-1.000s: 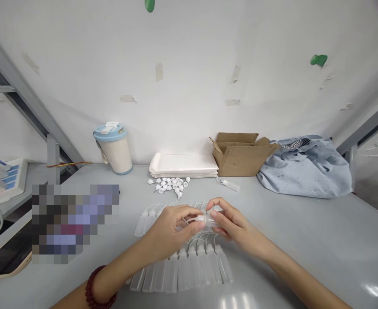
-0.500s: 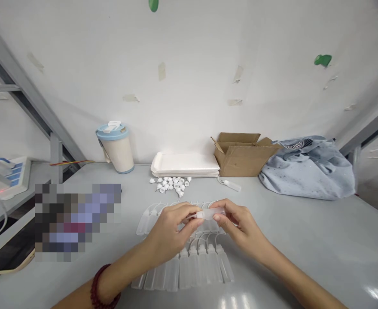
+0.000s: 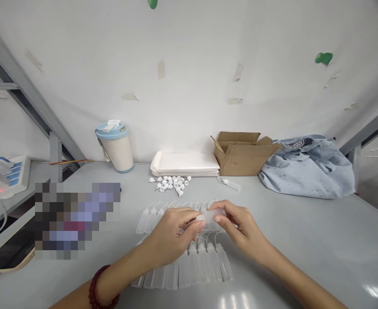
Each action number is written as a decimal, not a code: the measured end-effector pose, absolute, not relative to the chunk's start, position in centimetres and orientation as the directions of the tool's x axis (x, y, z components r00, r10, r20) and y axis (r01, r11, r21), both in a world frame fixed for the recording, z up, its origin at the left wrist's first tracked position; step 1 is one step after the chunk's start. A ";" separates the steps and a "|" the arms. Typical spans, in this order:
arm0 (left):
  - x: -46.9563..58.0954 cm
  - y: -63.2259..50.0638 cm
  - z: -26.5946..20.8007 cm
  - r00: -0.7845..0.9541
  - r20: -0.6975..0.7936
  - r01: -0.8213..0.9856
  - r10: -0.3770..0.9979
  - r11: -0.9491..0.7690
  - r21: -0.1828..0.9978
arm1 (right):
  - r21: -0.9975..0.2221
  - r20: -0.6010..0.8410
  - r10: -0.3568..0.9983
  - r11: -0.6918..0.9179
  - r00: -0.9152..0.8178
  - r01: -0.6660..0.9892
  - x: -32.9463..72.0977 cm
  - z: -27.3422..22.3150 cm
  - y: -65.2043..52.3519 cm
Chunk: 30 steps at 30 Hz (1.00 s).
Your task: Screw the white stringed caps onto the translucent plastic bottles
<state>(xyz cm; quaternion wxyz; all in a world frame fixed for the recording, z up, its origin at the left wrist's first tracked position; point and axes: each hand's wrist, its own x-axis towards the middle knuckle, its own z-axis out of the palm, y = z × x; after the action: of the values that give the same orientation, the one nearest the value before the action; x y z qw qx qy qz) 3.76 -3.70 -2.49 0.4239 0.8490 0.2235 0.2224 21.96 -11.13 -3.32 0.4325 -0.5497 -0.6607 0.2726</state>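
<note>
Grey tbl (image 3: 288,210), L fingers (image 3: 193,231) pinching btl (image 3: 212,215) neck, R fingers (image 3: 229,226) its body, base showing, hidden 1s ago

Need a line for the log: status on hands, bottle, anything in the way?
Left hand pinching bottle at neck end. Right hand gripping its other end. Bottle near level, above rows of bottles.

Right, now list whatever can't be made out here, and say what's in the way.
All in the head view:
Neck tip of the held bottle: covered by the left hand.
Full count of front-row bottles: some lie behind the left arm.
Bottom of the cardboard box: its near side blocks it.
Whatever is under the pixelated patch: blurred out.
Upper green mark: cut off by the top edge.
</note>
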 end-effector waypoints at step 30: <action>4.0 -3.7 -2.4 0.824 -0.141 0.182 0.548 -0.021 0.983 | -0.871 0.272 0.961 0.221 0.056 0.439 21.2 -3.0 -11.1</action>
<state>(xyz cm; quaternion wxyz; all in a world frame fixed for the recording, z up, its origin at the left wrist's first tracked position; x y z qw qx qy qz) 4.01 -3.73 -2.40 0.6493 0.7004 0.2606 0.1410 21.22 -11.09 -3.05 0.4657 -0.5576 -0.6274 0.2802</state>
